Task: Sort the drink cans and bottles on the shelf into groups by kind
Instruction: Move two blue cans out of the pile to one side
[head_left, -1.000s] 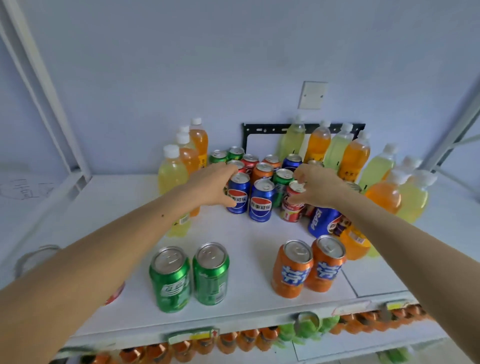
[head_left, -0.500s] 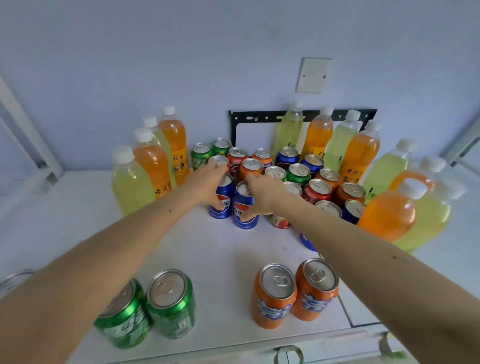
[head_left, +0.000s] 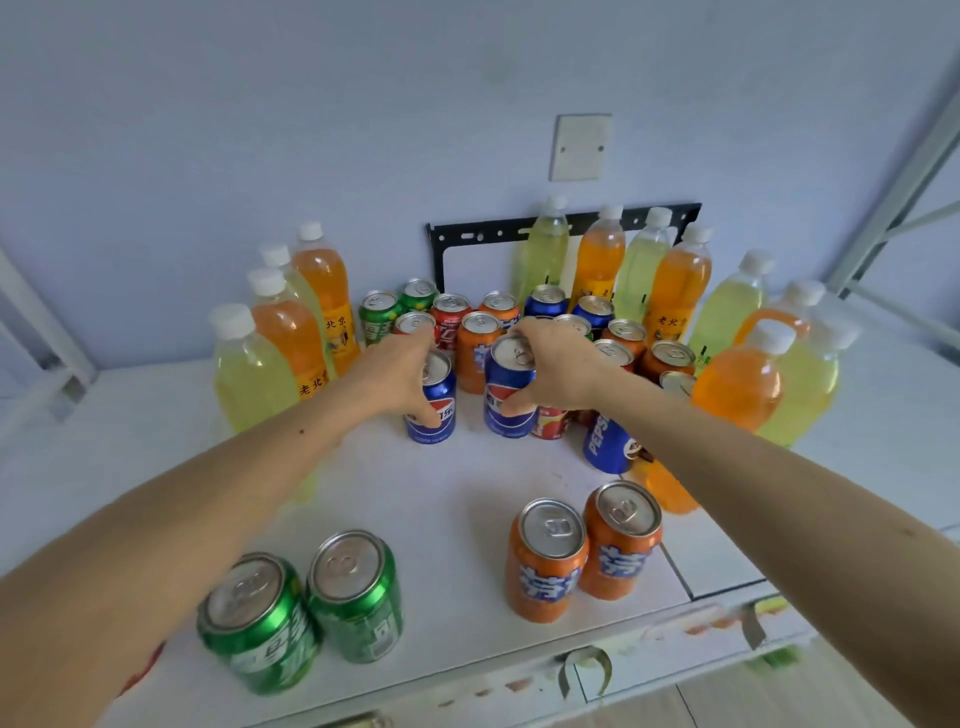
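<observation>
My left hand (head_left: 397, 376) grips a blue Pepsi can (head_left: 434, 415) from its left side. My right hand (head_left: 558, 366) grips a second blue Pepsi can (head_left: 506, 410) over its top and right side. Both cans stand on the white shelf (head_left: 452, 499) at the front of a cluster of mixed cans (head_left: 480, 332). Two green cans (head_left: 306, 603) stand at the front left and two orange cans (head_left: 582, 551) at the front right. Yellow and orange bottles stand on the left (head_left: 283, 338) and on the right (head_left: 737, 332).
A third blue Pepsi can (head_left: 605, 447) stands under my right forearm, beside a red can (head_left: 550, 423). A black bracket (head_left: 467, 234) and a white wall plate (head_left: 579, 148) are on the wall behind. White shelf posts (head_left: 893, 192) rise at both sides.
Both hands have closed round the two blue Pepsi cans; the right hand moved left from the red can to the blue one. The two cans now stand a little apart.
</observation>
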